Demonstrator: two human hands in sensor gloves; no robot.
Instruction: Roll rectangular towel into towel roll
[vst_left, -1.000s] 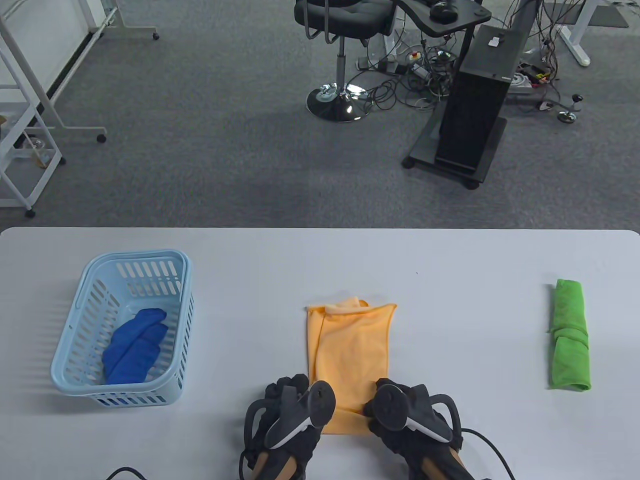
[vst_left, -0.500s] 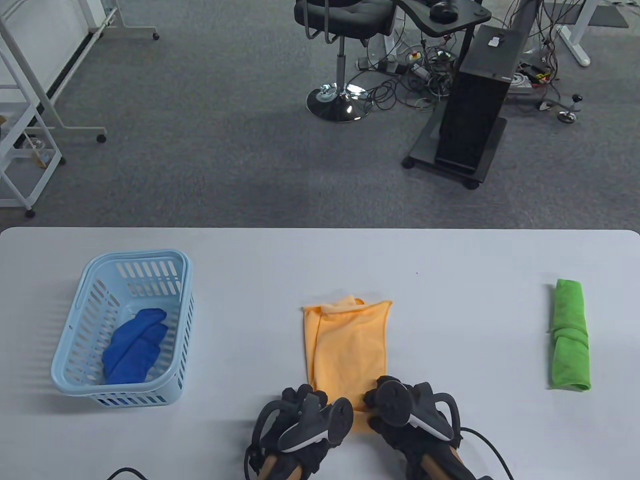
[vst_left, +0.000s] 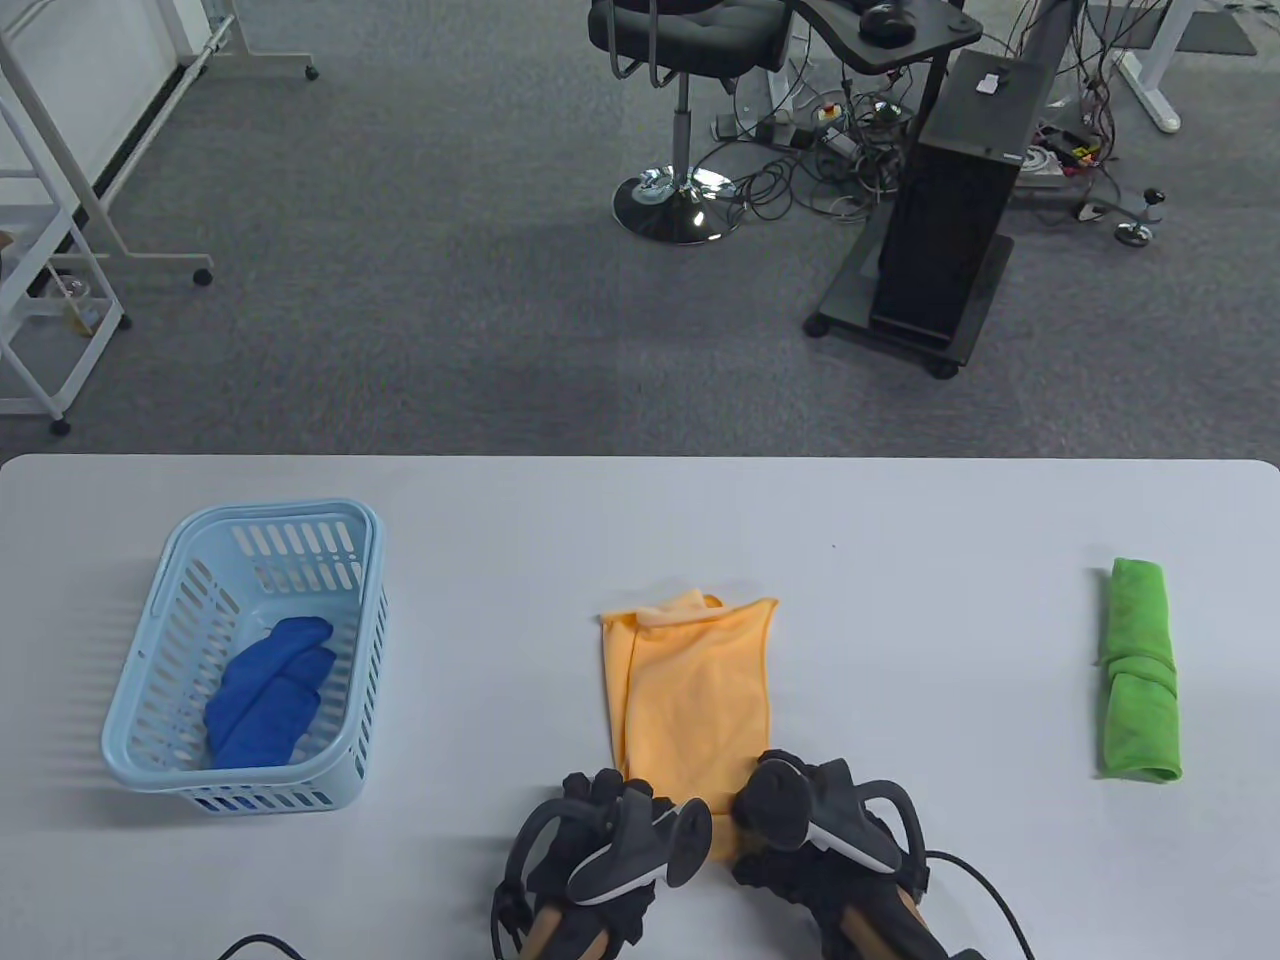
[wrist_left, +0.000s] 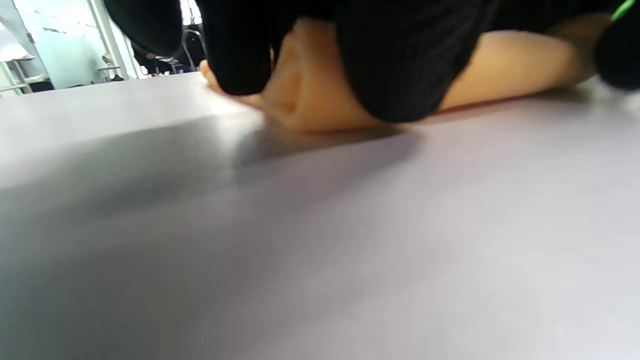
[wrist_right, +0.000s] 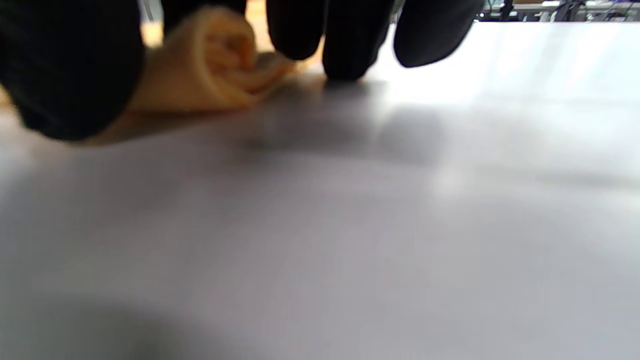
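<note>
orange towel (vst_left: 690, 690) lies flat mid-table, long axis running away from person, near end already curled into small roll (wrist_right: 210, 65) under both hands. left hand (vst_left: 600, 850) and right hand (vst_left: 810, 830) sit side by side at roll's two ends, fingers curled over it, likely to keep turns even and tight. rest of towel unrolled; task looks early. finished green roll (vst_left: 1138, 670) lies well apart at right; blue cloth (vst_left: 268, 690) in basket (vst_left: 160, 590).

The near end of the towel (vst_left: 690, 690) is covered in the table view by the two hands and their trackers, so the roll is hidden there. Both forearms are cut off by the bottom edge. In both wrist views the fingers (wrist_right: 350, 35) and bench (wrist_right: 350, 225) are blurred.
</note>
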